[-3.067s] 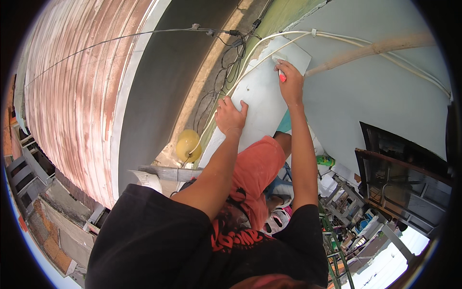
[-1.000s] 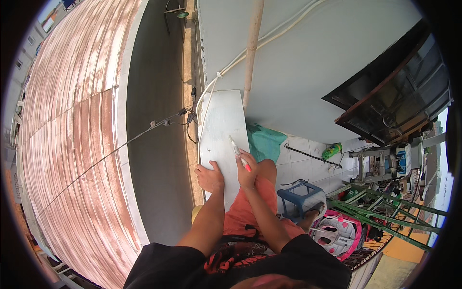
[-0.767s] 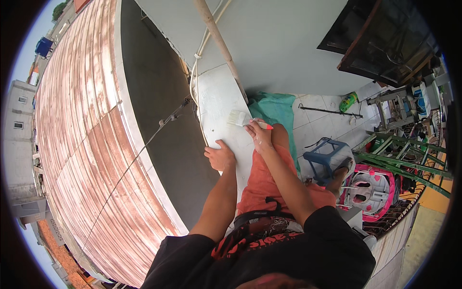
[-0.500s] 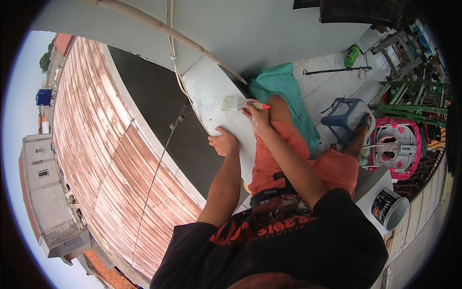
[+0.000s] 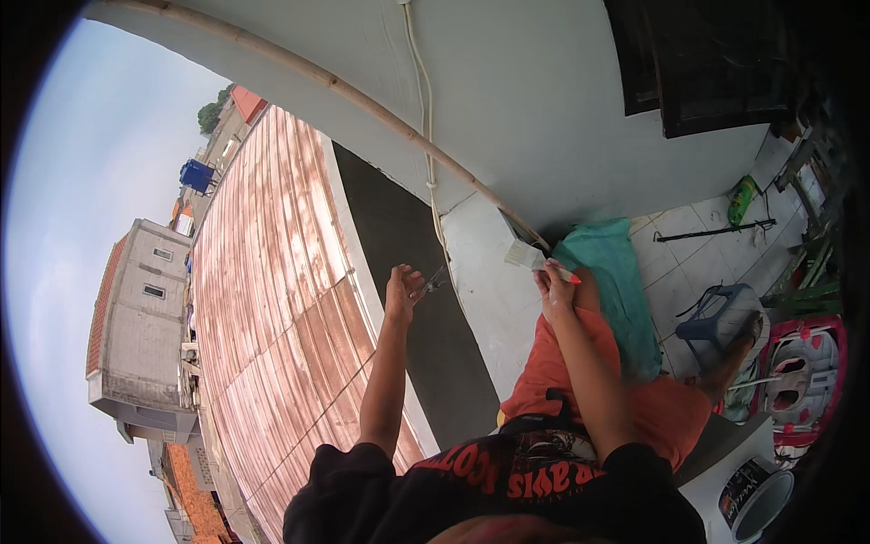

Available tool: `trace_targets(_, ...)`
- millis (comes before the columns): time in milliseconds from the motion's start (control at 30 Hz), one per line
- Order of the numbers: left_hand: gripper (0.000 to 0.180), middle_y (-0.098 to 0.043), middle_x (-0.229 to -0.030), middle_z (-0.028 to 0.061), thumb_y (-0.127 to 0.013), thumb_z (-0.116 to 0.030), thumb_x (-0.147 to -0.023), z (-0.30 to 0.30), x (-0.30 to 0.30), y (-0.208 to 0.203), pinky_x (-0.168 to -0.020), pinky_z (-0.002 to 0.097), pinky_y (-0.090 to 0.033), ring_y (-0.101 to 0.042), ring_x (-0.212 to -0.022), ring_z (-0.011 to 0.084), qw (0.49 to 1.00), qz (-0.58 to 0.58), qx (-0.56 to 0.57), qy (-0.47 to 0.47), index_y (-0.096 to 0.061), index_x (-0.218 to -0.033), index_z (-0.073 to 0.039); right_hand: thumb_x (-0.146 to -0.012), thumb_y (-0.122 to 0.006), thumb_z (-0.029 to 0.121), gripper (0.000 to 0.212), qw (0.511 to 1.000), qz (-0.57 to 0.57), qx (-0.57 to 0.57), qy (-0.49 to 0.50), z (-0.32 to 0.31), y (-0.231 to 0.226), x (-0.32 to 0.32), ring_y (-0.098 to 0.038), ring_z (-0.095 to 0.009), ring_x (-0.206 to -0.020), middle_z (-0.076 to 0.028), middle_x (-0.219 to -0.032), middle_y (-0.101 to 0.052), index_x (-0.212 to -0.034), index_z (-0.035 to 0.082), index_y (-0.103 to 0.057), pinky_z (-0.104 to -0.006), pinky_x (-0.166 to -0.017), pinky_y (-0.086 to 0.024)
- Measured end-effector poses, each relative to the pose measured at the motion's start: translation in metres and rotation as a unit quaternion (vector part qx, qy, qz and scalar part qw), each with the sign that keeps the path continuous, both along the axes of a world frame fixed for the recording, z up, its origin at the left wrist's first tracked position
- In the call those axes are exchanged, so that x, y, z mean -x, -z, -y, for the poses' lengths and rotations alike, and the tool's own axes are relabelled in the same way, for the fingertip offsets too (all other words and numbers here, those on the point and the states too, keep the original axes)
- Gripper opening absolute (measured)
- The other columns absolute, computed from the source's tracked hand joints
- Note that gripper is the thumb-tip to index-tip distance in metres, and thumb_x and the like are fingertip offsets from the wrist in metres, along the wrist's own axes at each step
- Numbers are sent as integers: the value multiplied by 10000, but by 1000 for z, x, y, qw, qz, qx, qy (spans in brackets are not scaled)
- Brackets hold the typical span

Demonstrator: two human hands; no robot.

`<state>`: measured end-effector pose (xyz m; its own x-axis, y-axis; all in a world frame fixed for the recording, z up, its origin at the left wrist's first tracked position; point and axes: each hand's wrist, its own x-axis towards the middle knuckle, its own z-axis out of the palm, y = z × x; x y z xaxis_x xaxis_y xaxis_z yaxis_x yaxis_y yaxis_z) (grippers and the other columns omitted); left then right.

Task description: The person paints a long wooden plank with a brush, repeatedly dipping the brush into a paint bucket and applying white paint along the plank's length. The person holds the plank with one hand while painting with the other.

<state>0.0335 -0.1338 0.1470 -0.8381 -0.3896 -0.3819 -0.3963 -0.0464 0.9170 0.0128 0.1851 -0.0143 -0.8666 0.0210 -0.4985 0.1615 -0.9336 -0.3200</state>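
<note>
A flat paintbrush [image 5: 524, 256] with pale bristles and a red-tipped handle is in my right hand [image 5: 555, 288], its fingers closed around the handle. The bristles point left over the white-painted ledge top [image 5: 480, 263] in front of me. My left hand [image 5: 404, 290] is lifted out past the ledge, above the dark gap, with its fingers loosely curled and apart. It holds nothing that I can see. Close beside its fingertips is a thin overhead wire with a small fitting [image 5: 439, 277]; whether they touch is unclear.
A bamboo pole [image 5: 362, 100] slants along the grey wall beside a white cable [image 5: 424, 109]. Beyond the dark gap [image 5: 399, 236] lies a rusty corrugated roof [image 5: 281, 272]. To the right are a teal sack [image 5: 616, 290], a blue stool [image 5: 716, 317], a pink baby walker [image 5: 802, 372] and a paint bucket [image 5: 754, 499].
My left hand has left the ledge edge and moved outward over the gap. The view has swung left, while my right hand keeps the paintbrush over the ledge.
</note>
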Motion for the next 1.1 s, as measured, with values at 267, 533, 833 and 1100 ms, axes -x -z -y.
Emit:
trace_targets(267,964,-530,-1386,329,-723,-449,-886,-49,242,-221,-1110,460,-423,-526,-1317,428,857,-331,384,-95,-277,-1541,100,-933,-753,130,366,999,-28,8,29,-24,5,-12,-620,-192,-1111,-64,-1238,-599,-1248,59,-580,-310,-934,-565)
trace_targets(533,452,-625,-1097,195,-661,-360,-965,-131,296,-241,-942,539,-481,-622,-1056,352,821,-379,345,-252,-509,-1169,13,-961,-726,139,320,976,-84,-41,198,-145,-72,-8,-637,-165,-1032,-62,-1199,-619,-1222,25,-580,-251,-845,-580)
trace_targets(833,470,-422,-561,-26,-746,-477,-945,-263,190,-292,-391,283,-372,-395,-404,96,872,-475,-21,113,-493,-795,-110,-987,-701,139,362,926,-154,-59,339,-260,-66,-33,-641,-168,-1001,-69,-1139,-603,-1268,-13,-531,-243,-895,-577)
trace_targets(1100,455,-402,-565,-17,-698,-458,-961,-407,89,-435,-420,284,-354,-394,-439,96,763,-571,-15,303,-464,-763,-121,-966,-731,110,275,881,-228,-46,412,-297,-138,-80,-713,-213,-955,-153,-1063,-705,-1143,-59,-606,-229,-809,-637)
